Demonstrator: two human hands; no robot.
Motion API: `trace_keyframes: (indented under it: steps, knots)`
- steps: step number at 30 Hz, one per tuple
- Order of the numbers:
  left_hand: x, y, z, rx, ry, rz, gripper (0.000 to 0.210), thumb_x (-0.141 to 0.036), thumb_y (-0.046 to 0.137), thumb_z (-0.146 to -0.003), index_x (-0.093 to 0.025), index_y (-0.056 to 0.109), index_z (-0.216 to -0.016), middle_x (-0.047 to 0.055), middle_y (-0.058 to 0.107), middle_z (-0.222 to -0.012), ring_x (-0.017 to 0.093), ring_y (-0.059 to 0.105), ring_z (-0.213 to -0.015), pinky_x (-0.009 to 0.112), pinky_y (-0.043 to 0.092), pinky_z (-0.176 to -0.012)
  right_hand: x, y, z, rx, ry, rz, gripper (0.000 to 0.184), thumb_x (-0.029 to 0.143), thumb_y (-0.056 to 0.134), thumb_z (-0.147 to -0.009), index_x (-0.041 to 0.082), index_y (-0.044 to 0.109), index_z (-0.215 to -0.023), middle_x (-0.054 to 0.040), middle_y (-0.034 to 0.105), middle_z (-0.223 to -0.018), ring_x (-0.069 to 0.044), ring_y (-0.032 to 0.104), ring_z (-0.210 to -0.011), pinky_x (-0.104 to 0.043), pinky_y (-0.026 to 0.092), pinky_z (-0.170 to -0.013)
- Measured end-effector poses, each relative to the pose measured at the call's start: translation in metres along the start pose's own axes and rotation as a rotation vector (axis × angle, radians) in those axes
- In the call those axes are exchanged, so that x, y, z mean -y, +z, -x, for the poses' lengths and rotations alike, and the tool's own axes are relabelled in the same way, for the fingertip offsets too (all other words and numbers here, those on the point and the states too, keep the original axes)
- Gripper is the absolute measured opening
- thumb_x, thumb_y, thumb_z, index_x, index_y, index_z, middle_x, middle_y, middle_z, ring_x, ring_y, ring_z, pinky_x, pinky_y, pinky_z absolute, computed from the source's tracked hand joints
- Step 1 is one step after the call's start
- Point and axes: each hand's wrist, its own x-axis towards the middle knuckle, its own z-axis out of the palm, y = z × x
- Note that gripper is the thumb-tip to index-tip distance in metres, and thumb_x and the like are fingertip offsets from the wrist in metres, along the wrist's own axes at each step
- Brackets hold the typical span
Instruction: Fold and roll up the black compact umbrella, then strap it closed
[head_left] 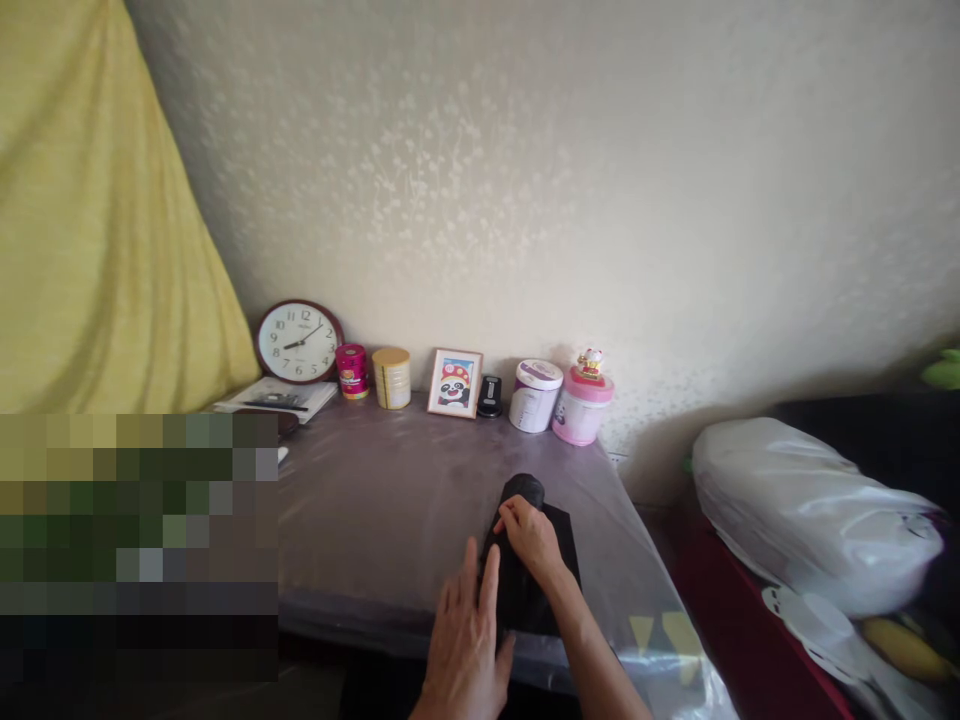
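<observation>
On the table near its front right part lies a black item (523, 488), with a rounded upper end and a flat, dark, cloth-like piece (561, 530) spreading to its right. Its exact kind cannot be made out. My right hand (529, 535) is on top of it, fingers curled and pinched together at its upper left side. Along the left edge, my left hand (469, 620) has its fingers stretched out, the index finger beside the black item. Both forearms and hands hide much of the lower part.
Along the wall stand a round clock (298, 342), a pink tin (352, 371), a yellow-lidded can (392, 379), a framed panda picture (454, 382), a small black object (490, 396), a white tub (535, 396) and a pink jar (582, 408). A white plastic bag (810, 500) sits right of the table.
</observation>
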Motion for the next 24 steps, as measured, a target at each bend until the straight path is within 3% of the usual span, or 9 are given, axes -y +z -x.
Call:
trace_keyframes:
  steps: [2, 6, 11, 16, 21, 24]
  knots:
    - [-0.001, -0.002, -0.002, -0.047, 0.081, -0.021, 0.080, -0.014, 0.050, -0.071, -0.025, 0.012, -0.140, 0.006, 0.008, -0.150, 0.029, 0.020, -0.134, 0.049, 0.026, -0.107, 0.001, 0.000, 0.000, 0.005, 0.006, -0.005, 0.021, 0.023, 0.040, -0.086, 0.023, 0.058, -0.076, 0.0030, 0.070, -0.069, -0.013, 0.064, -0.069, -0.021, 0.037, -0.063]
    - [0.001, 0.005, -0.005, 0.026, 0.192, 0.028, 0.069, -0.022, 0.049, -0.073, -0.021, 0.025, -0.138, 0.005, 0.020, -0.148, 0.028, 0.018, -0.135, 0.048, 0.022, -0.110, 0.001, -0.001, 0.001, -0.005, -0.007, -0.015, 0.021, 0.023, 0.040, -0.086, 0.022, 0.057, -0.074, 0.0027, 0.070, -0.068, -0.012, 0.064, -0.067, -0.021, 0.038, -0.063]
    - [0.007, 0.009, -0.002, 0.069, 0.132, -0.005, 0.062, -0.018, 0.044, -0.074, -0.013, 0.032, -0.134, 0.011, 0.035, -0.141, 0.027, 0.031, -0.130, 0.045, 0.027, -0.108, -0.001, 0.000, 0.002, -0.010, -0.007, -0.009, 0.021, 0.023, 0.040, -0.086, 0.023, 0.058, -0.076, 0.0039, 0.070, -0.068, -0.012, 0.063, -0.067, -0.021, 0.037, -0.062]
    - [0.003, 0.003, -0.003, 0.023, 0.060, -0.027, 0.049, -0.023, 0.043, -0.079, -0.009, 0.043, -0.126, 0.016, 0.044, -0.133, 0.029, 0.039, -0.124, 0.044, 0.033, -0.105, 0.001, -0.001, 0.003, -0.021, -0.013, 0.000, 0.022, 0.023, 0.040, -0.086, 0.022, 0.059, -0.074, 0.0026, 0.070, -0.068, -0.013, 0.063, -0.067, -0.021, 0.038, -0.063]
    - [-0.004, 0.010, -0.008, 0.056, 0.096, 0.032, 0.061, -0.014, 0.044, -0.074, -0.014, 0.031, -0.134, 0.014, 0.030, -0.143, 0.028, 0.032, -0.129, 0.044, 0.033, -0.104, 0.003, -0.003, 0.006, -0.005, -0.018, -0.046, 0.021, 0.024, 0.041, -0.086, 0.022, 0.060, -0.077, 0.0025, 0.070, -0.069, -0.012, 0.063, -0.066, -0.021, 0.039, -0.063]
    - [-0.004, 0.015, -0.010, 0.099, 0.079, 0.047, 0.070, -0.005, 0.038, -0.071, -0.017, 0.023, -0.138, 0.011, 0.025, -0.146, 0.025, 0.025, -0.133, 0.044, 0.032, -0.105, 0.000, -0.005, 0.016, 0.009, -0.097, -0.154, 0.023, 0.030, 0.041, -0.088, 0.023, 0.061, -0.079, 0.0032, 0.069, -0.069, -0.012, 0.062, -0.064, -0.021, 0.042, -0.062]
